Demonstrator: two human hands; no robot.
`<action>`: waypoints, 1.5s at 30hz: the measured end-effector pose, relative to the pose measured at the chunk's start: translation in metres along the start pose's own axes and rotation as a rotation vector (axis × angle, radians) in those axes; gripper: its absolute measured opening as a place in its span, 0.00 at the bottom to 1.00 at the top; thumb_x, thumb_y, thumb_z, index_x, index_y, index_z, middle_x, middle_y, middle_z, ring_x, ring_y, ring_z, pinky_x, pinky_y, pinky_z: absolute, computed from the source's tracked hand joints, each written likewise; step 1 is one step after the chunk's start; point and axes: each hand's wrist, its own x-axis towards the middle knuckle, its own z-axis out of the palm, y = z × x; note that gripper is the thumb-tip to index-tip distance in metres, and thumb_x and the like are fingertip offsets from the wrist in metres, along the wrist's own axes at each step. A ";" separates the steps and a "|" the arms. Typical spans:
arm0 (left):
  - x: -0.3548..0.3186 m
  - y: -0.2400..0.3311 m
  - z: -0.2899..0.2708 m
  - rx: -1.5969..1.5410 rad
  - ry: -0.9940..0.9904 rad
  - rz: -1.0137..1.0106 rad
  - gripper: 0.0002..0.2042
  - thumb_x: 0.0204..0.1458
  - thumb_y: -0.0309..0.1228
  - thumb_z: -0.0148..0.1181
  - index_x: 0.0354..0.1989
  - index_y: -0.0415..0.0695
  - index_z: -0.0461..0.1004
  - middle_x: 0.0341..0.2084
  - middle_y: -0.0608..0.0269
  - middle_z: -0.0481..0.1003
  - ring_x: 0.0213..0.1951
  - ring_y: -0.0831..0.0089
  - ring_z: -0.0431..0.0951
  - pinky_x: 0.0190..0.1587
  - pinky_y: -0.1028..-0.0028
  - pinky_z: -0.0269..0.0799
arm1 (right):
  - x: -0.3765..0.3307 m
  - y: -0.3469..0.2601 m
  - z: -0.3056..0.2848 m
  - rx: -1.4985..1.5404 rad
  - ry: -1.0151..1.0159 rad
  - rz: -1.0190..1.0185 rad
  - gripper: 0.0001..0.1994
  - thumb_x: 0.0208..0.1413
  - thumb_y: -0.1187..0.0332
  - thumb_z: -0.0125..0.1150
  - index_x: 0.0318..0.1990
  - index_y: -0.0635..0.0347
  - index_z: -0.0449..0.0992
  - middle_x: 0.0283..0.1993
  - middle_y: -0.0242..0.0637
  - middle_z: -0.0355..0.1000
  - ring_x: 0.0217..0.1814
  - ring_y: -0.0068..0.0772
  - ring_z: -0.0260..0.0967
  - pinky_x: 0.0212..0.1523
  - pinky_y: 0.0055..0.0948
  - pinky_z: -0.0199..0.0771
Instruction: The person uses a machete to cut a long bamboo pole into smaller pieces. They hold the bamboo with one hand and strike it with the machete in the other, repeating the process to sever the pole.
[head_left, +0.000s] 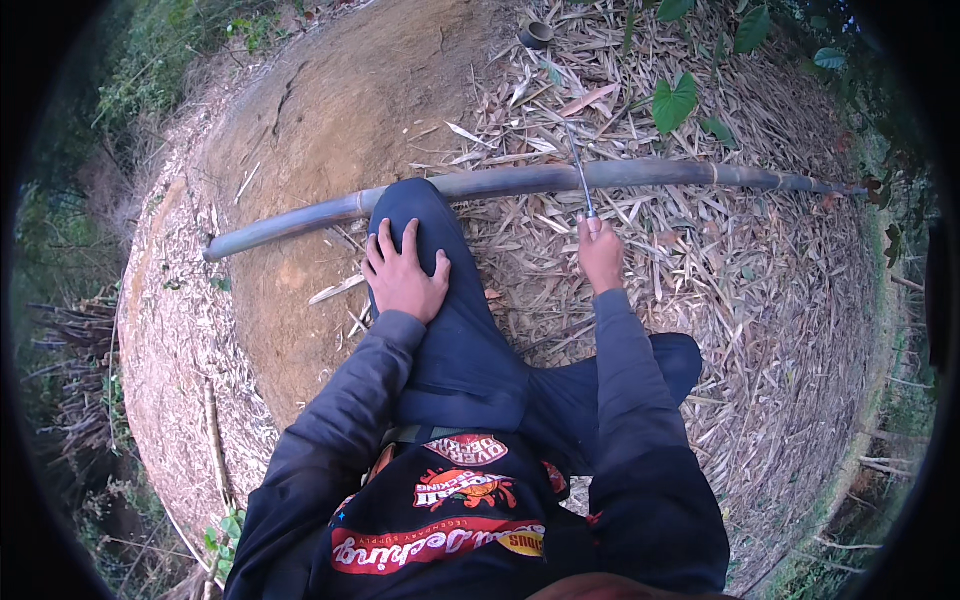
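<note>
Right across the scene runs a long, smooth, grey-purple bamboo pole [530, 181] with pale joint rings, lying from the bare brown earth [330, 120] on the left to the pale, dry leaf litter [740, 290] on the right. And here's the right hand [601, 258], closed in a fist around the near end of a slim, grey metal bladed tool [579, 165]! The blade points away from the body and crosses over the bamboo, well to the right of the raised knee; whether its edge touches the surface, I cannot tell from up here

Over to the left hand [408, 285], and it's wide, palm down, fingers spread across the left leg of the dark navy trousers [460, 370], just behind the knee. That knee covers a short stretch of the pole, which shows on both sides of it. The other leg is folded out to the right, beneath the right forearm in its grey sleeve [637, 365]

Up at the far side, a small, dark, hollow, round-mouthed object [536, 36] sits on the litter, with a broad, green, heart-shaped leaf [675, 102] to its right
</note>
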 end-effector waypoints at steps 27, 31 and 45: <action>0.003 -0.008 0.001 -0.061 0.007 -0.041 0.29 0.53 0.46 0.61 0.65 0.55 0.68 0.68 0.49 0.60 0.68 0.44 0.58 0.68 0.47 0.53 | 0.086 -0.068 -0.042 -0.168 -0.249 -0.016 0.28 0.65 0.46 0.53 0.40 0.69 0.79 0.35 0.65 0.76 0.43 0.71 0.74 0.48 0.56 0.73; 0.001 -0.016 -0.001 -0.034 0.007 -0.052 0.29 0.53 0.46 0.61 0.64 0.56 0.68 0.68 0.49 0.60 0.68 0.44 0.59 0.69 0.47 0.53 | 0.055 -0.187 -0.105 0.195 0.132 -0.321 0.22 0.66 0.53 0.59 0.36 0.68 0.76 0.22 0.49 0.73 0.22 0.43 0.74 0.28 0.40 0.72; 0.002 -0.020 -0.001 -0.062 0.019 -0.059 0.28 0.53 0.46 0.61 0.64 0.56 0.68 0.67 0.48 0.61 0.68 0.43 0.59 0.69 0.47 0.52 | 0.066 -0.018 0.009 -0.129 -0.276 0.091 0.30 0.65 0.44 0.51 0.43 0.69 0.80 0.41 0.63 0.78 0.47 0.67 0.75 0.51 0.56 0.73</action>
